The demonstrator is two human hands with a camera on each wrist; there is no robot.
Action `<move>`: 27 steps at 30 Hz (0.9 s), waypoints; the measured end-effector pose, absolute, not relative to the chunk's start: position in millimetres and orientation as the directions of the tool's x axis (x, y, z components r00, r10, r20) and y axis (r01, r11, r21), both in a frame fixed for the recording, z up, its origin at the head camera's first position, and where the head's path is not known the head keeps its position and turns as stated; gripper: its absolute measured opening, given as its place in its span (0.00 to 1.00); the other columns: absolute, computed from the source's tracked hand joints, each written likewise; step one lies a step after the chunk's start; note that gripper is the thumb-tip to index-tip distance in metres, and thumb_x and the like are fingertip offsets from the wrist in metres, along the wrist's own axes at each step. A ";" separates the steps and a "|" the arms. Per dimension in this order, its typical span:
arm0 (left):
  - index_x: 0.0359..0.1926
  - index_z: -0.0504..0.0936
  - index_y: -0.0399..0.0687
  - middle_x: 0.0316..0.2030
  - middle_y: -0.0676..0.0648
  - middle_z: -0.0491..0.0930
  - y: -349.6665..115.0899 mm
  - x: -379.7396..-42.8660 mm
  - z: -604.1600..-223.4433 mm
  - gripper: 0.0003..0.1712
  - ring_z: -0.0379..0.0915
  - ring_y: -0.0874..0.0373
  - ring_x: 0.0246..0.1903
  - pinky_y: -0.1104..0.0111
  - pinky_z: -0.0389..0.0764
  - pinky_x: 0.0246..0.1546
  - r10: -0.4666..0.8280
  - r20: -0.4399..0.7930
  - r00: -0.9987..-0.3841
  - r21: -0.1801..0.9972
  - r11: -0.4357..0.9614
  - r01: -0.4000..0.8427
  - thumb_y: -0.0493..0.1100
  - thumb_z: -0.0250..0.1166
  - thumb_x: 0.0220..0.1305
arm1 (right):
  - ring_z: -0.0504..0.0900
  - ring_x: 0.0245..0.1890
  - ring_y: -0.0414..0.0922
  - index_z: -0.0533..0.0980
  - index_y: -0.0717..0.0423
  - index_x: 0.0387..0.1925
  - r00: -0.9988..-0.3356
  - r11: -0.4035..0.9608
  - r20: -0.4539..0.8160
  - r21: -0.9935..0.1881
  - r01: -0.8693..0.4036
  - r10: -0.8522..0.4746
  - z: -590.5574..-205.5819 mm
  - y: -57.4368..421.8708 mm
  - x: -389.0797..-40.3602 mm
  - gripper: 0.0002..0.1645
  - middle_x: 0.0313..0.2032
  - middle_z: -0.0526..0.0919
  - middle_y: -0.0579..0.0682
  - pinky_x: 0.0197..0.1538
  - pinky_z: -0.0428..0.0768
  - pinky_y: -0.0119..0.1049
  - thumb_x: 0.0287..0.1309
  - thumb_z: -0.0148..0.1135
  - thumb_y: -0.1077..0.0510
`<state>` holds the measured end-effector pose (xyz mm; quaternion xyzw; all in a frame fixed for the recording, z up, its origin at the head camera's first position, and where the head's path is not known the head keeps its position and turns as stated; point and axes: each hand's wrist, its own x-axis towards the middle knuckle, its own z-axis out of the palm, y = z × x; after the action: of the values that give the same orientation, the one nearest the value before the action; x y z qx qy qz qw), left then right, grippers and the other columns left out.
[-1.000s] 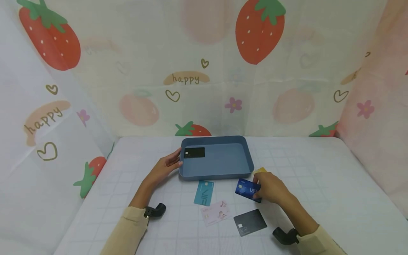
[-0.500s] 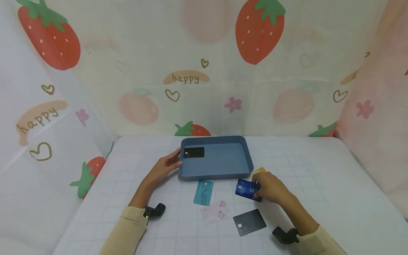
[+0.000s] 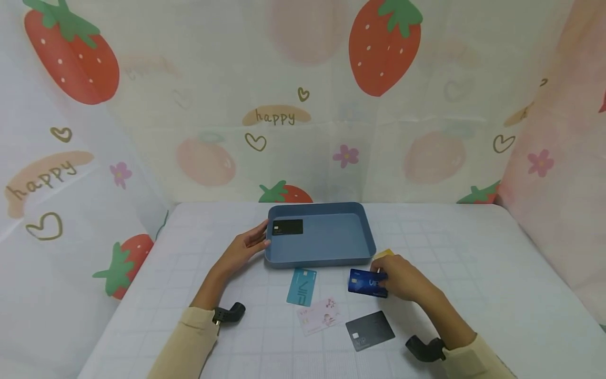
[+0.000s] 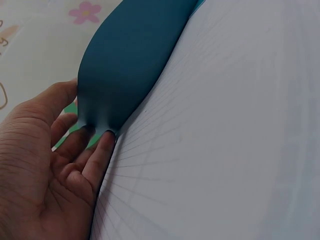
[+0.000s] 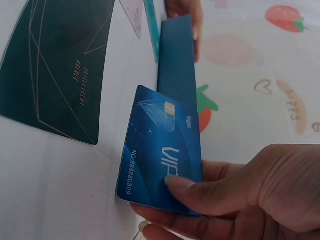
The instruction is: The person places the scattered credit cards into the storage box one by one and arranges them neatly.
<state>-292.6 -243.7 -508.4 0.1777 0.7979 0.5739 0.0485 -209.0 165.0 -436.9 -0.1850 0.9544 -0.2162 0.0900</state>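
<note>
My right hand (image 3: 402, 276) pinches a dark blue VIP card (image 3: 363, 282) by its right end. In the right wrist view the thumb lies on the face of that card (image 5: 157, 145), which is tilted up from the table. A yellow card (image 3: 384, 253) shows partly behind the right hand. My left hand (image 3: 242, 250) touches the outside of the blue-grey tray (image 3: 322, 263) at its left end. Seen from the left wrist, the fingertips of the left hand (image 4: 65, 165) rest against the tray's wall (image 4: 130, 65). A black card (image 3: 288, 227) lies inside the tray, at the left.
A teal card (image 3: 301, 287), a pale pink card (image 3: 319, 317) and a dark grey card (image 3: 370, 330) lie flat on the white table (image 3: 265, 347) before the tray. A strawberry-print curtain (image 3: 303, 147) hangs behind and on both sides.
The right hand has turned the blue card slightly, so it now lies more level in the head view. The left hand and the tray keep their places.
</note>
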 end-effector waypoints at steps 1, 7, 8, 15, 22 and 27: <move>0.79 0.57 0.45 0.77 0.46 0.56 -243.6 -292.5 -508.3 0.40 0.59 0.46 0.73 0.56 0.64 0.70 0.341 0.128 -0.931 0.933 0.278 0.230 0.46 0.64 0.73 | 0.81 0.41 0.49 0.84 0.57 0.37 -0.913 0.832 -0.088 -0.453 -0.320 -0.399 -436.5 165.2 -209.0 0.14 0.39 0.86 0.52 0.50 0.83 0.55 0.51 0.69 0.75; 0.79 0.57 0.45 0.77 0.46 0.56 -243.4 -291.9 -509.1 0.40 0.59 0.46 0.73 0.57 0.64 0.70 0.343 0.127 -0.931 0.932 0.279 0.230 0.45 0.64 0.74 | 0.82 0.47 0.52 0.85 0.58 0.41 -0.894 0.790 -0.031 -0.482 -0.378 -0.447 -436.0 167.5 -209.2 0.17 0.42 0.86 0.52 0.55 0.82 0.55 0.53 0.67 0.77; 0.79 0.57 0.45 0.77 0.46 0.57 -243.4 -291.8 -509.2 0.40 0.59 0.46 0.73 0.57 0.64 0.70 0.342 0.127 -0.931 0.933 0.279 0.229 0.45 0.64 0.74 | 0.82 0.48 0.52 0.85 0.58 0.41 -0.889 0.783 -0.021 -0.484 -0.390 -0.457 -436.3 168.1 -209.3 0.17 0.42 0.86 0.52 0.55 0.82 0.55 0.53 0.67 0.77; 0.79 0.57 0.47 0.77 0.47 0.56 -243.5 -292.1 -509.7 0.40 0.58 0.46 0.73 0.56 0.64 0.70 0.343 0.127 -0.931 0.930 0.285 0.232 0.46 0.63 0.74 | 0.83 0.48 0.52 0.85 0.58 0.42 -0.876 0.767 0.002 -0.483 -0.423 -0.482 -435.2 170.9 -210.0 0.17 0.43 0.86 0.51 0.54 0.83 0.54 0.54 0.67 0.76; 0.79 0.57 0.49 0.77 0.47 0.57 -244.6 -293.5 -511.1 0.40 0.59 0.47 0.73 0.57 0.64 0.70 0.341 0.125 -0.932 0.927 0.294 0.232 0.47 0.64 0.73 | 0.82 0.42 0.47 0.83 0.55 0.39 -0.870 0.748 -0.016 -0.519 -0.414 -0.492 -432.5 171.2 -210.4 0.15 0.39 0.83 0.47 0.47 0.85 0.48 0.53 0.70 0.74; 0.79 0.57 0.49 0.77 0.47 0.57 -245.5 -295.1 -513.2 0.40 0.59 0.47 0.73 0.57 0.64 0.70 0.341 0.131 -0.931 0.928 0.289 0.236 0.48 0.64 0.73 | 0.81 0.41 0.46 0.83 0.55 0.39 -0.870 0.744 -0.003 -0.518 -0.421 -0.494 -431.2 170.6 -210.9 0.14 0.39 0.83 0.47 0.46 0.84 0.47 0.53 0.71 0.73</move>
<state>-295.1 -245.5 -513.2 0.1803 0.8014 0.5685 0.0462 -210.9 170.6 -431.2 -0.2456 0.9313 -0.2598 0.0703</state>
